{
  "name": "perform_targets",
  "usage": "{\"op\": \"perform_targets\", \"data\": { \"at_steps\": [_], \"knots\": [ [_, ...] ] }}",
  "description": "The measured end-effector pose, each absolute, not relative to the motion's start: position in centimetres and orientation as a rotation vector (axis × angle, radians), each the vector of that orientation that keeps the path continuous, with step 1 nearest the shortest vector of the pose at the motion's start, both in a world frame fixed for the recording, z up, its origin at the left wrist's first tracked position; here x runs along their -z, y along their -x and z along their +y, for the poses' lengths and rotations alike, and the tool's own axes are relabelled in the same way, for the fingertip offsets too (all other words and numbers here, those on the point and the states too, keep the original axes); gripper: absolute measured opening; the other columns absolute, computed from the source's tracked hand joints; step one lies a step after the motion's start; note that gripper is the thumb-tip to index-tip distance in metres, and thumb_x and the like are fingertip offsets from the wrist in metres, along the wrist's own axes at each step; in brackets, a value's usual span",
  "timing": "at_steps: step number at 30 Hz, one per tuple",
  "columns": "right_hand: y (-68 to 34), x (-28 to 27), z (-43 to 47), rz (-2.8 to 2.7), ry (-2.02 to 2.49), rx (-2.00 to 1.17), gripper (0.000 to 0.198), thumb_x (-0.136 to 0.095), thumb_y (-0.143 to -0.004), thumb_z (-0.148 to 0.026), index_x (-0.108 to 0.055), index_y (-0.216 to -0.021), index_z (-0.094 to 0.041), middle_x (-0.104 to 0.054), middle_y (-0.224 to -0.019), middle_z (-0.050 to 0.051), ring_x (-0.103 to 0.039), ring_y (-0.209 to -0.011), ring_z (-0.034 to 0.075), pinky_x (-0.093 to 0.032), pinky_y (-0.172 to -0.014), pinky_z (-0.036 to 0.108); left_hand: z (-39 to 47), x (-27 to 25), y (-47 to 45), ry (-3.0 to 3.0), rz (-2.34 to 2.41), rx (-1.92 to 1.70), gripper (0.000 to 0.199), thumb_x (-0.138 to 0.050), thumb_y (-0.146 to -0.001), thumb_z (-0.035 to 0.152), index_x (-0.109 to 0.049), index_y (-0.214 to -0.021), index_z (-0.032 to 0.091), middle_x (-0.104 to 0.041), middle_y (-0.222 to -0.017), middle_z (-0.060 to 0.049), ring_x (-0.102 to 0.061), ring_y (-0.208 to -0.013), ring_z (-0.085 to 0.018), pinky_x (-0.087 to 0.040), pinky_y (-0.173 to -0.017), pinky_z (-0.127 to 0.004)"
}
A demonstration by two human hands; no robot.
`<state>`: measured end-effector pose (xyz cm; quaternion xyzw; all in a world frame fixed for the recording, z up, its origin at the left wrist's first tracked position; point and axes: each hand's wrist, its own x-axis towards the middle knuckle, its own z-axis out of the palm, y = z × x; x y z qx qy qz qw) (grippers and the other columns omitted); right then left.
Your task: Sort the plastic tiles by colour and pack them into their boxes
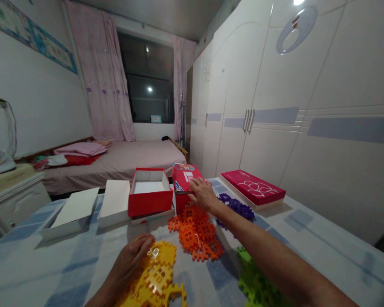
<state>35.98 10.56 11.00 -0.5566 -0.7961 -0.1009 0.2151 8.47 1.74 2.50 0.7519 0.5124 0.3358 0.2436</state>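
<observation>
My right hand [203, 194] reaches forward onto a red box [185, 174] with white print and a cartoon picture on top. Its fingers bend over the top and the thumb is at the near edge. My left hand [131, 258] rests at the left side of a pile of yellow plastic interlocking pieces [158, 273], its fingers stretched forward and partly hidden. Orange interlocking pieces [196, 234] lie in a heap just in front of the red box. Purple pieces [235, 207] sit behind my right forearm, and green pieces [254, 277] are partly covered by it.
An open red box [150, 204] with a white inside stands left of the printed box. Farther left are two white box parts [113, 202], [73, 209]. A dark pink flat box [252, 186] lies at right on the checked tablecloth [73, 264]. Behind are a bed [141, 155] and wardrobe [275, 149].
</observation>
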Motion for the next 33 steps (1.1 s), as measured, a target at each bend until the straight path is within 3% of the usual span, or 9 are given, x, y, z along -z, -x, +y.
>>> {"op": "perform_targets", "data": {
  "at_steps": [3, 7, 11, 15, 21, 26, 30, 33],
  "knots": [
    [-35.9, -10.4, 11.6, -2.122, 1.676, 0.198, 0.035, -0.042, -0.090, -0.031, -0.054, -0.122, -0.022, -0.058, -0.125, 0.010, -0.050, -0.116, 0.029, -0.041, -0.091, 0.045, 1.6, -2.7, -8.6, -2.041, 1.392, -0.926, 0.042, -0.039, -0.089, 0.047, -0.072, -0.090, 0.020, -0.070, -0.102, -0.005, -0.064, -0.096, -0.021, -0.049, -0.088, -0.029],
    [-37.2, -10.8, 12.2, -2.018, 1.727, 0.136, 0.041, -0.028, -0.094, -0.024, -0.047, -0.130, -0.021, -0.058, -0.125, 0.010, -0.057, -0.108, 0.024, -0.045, -0.087, 0.036, 1.6, -2.8, -8.6, -2.050, 1.388, -0.909, 0.043, -0.038, -0.089, 0.047, -0.071, -0.091, 0.020, -0.069, -0.103, -0.006, -0.063, -0.098, -0.021, -0.048, -0.090, -0.030],
    [-39.9, -11.4, 12.3, -2.029, 1.696, 0.043, 0.045, -0.042, -0.088, -0.023, -0.046, -0.133, -0.022, -0.053, -0.134, 0.004, -0.050, -0.119, 0.018, -0.038, -0.098, 0.027, 1.7, -2.8, -8.5, -2.082, 1.403, -0.904, 0.042, -0.038, -0.089, 0.046, -0.071, -0.091, 0.021, -0.069, -0.104, -0.005, -0.064, -0.097, -0.020, -0.049, -0.087, -0.027],
    [-44.1, -9.9, 12.2, -1.917, 1.829, -0.024, 0.051, -0.043, -0.084, -0.016, -0.043, -0.135, -0.012, -0.044, -0.141, 0.012, -0.039, -0.129, 0.019, -0.029, -0.107, 0.032, 1.7, -2.8, -8.5, -2.103, 1.398, -0.914, 0.041, -0.039, -0.089, 0.046, -0.072, -0.091, 0.021, -0.070, -0.104, -0.005, -0.065, -0.096, -0.019, -0.050, -0.086, -0.026],
    [-47.4, -6.1, 11.5, -1.801, 2.021, -0.188, 0.057, -0.069, -0.069, -0.039, -0.057, -0.121, -0.018, -0.053, -0.131, 0.014, -0.045, -0.123, 0.034, -0.033, -0.101, 0.053, 1.8, -2.4, -8.4, -2.101, 1.421, -0.921, 0.040, -0.041, -0.089, 0.045, -0.072, -0.092, 0.021, -0.070, -0.104, -0.005, -0.065, -0.097, -0.020, -0.049, -0.089, -0.027],
    [-45.4, -8.0, 11.1, -1.869, 1.770, -0.127, 0.046, -0.043, -0.089, -0.034, -0.046, -0.132, -0.018, -0.046, -0.138, 0.011, -0.041, -0.128, 0.020, -0.029, -0.108, 0.036, 1.8, -2.3, -8.3, -2.119, 1.445, -0.913, 0.040, -0.040, -0.089, 0.045, -0.072, -0.093, 0.021, -0.070, -0.106, -0.006, -0.064, -0.100, -0.020, -0.049, -0.090, -0.027],
    [-42.2, -10.2, 11.4, -2.126, 1.498, -0.111, 0.065, -0.051, -0.083, -0.051, -0.039, -0.138, -0.019, -0.040, -0.143, 0.011, -0.039, -0.129, 0.023, -0.031, -0.105, 0.037, 2.1, -1.7, -8.1, -2.130, 1.452, -0.934, 0.041, -0.043, -0.087, 0.047, -0.073, -0.091, 0.020, -0.071, -0.105, -0.006, -0.065, -0.098, -0.021, -0.050, -0.090, -0.028],
    [-40.1, -10.6, 11.8, -2.165, 1.684, -0.027, 0.063, -0.053, -0.081, -0.052, -0.043, -0.135, -0.021, -0.045, -0.139, 0.011, -0.043, -0.124, 0.025, -0.038, -0.097, 0.038, 2.5, -1.1, -8.0, -2.147, 1.436, -0.949, 0.041, -0.043, -0.087, 0.048, -0.074, -0.090, 0.021, -0.071, -0.104, -0.006, -0.066, -0.098, -0.021, -0.050, -0.090, -0.029]
  ]
}}
